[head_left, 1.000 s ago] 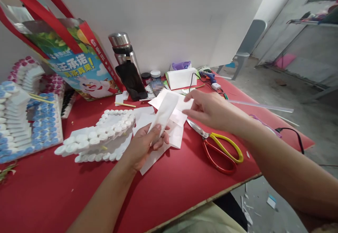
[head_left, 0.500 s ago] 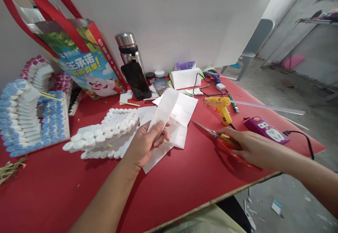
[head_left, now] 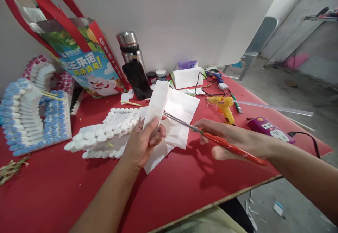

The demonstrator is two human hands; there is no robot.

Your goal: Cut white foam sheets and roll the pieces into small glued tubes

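Note:
My left hand (head_left: 148, 139) pinches a folded strip of white paper (head_left: 157, 99) between thumb and fingers, holding it up at a slant. My right hand (head_left: 224, 138) grips a pair of scissors (head_left: 224, 145) with red handles. The scissor blades point left, and their tips are close to the strip's right edge; whether they touch it I cannot tell. Beneath and behind the strip lie larger white paper sheets (head_left: 182, 111) on the red table. A white model (head_left: 105, 132) edged with cotton-bud-like tips sits left of my left hand.
A yellow glue gun (head_left: 223, 107) and a purple power strip (head_left: 270, 130) lie to the right. At the back stand a phone (head_left: 136, 80), a steel flask (head_left: 129, 44) and a colourful bag (head_left: 92, 67). A blue-and-white model (head_left: 54, 120) is at the left.
My right hand has lifted the scissors from near the table and brought them left to the paper strip. The strip has turned slightly and moved a little left in my left hand.

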